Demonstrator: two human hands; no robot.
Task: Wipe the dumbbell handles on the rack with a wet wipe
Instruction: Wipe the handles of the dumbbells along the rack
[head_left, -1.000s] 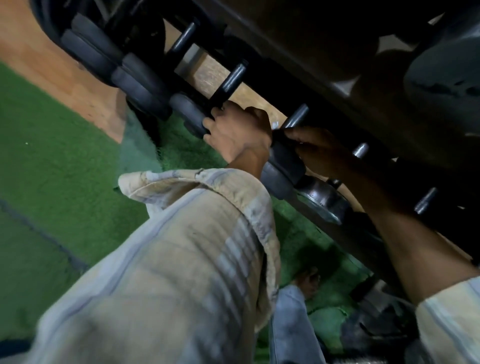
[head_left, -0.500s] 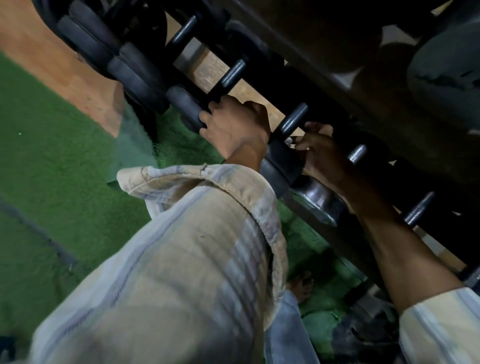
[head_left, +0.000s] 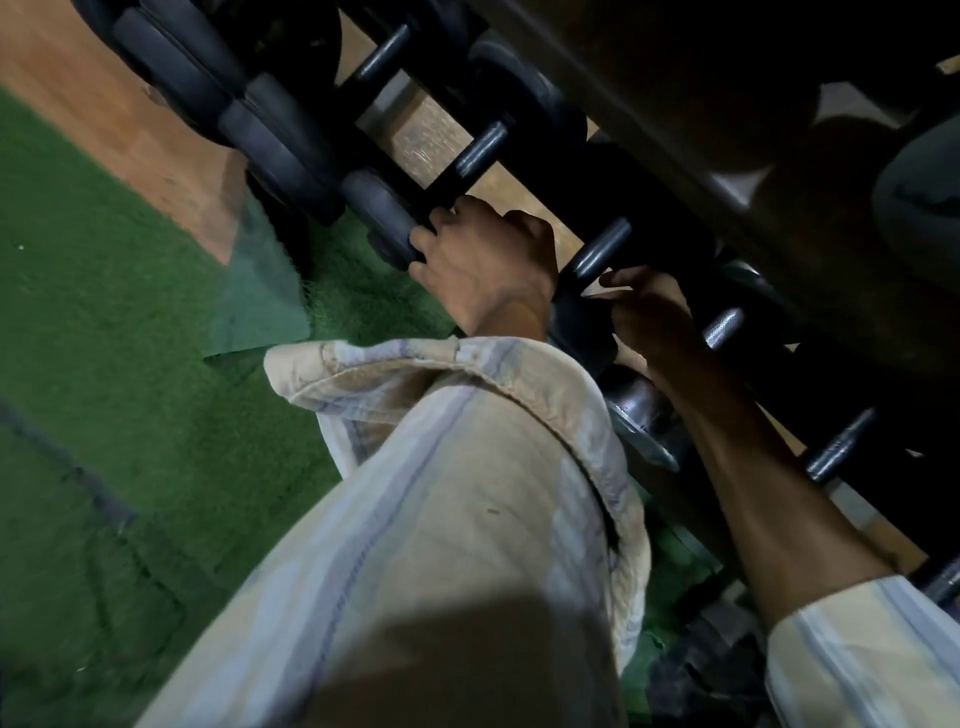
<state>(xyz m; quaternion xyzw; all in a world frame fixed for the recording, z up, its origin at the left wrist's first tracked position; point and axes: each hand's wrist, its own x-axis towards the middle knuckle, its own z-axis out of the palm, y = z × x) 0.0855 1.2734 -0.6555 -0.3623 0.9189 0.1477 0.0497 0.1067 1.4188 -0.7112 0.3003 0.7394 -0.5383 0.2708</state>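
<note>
Dumbbell handle (head_left: 600, 250) — I see left hand (head_left: 488, 265) gripping neighbouring dumbbell head (head_left: 382, 210), likely bracing; right hand (head_left: 652, 312) fingers curled below it, wipe unseen

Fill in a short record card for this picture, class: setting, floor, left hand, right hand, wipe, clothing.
setting: dumbbells lined up on a dark rack
floor: green turf beside a brown floor strip
left hand: left hand curled round a dumbbell's end
right hand: right hand at the neighbouring handle, its grip unclear in shadow
wipe: not clearly visible
clothing: pale striped sleeves, cuffs rolled back
</note>
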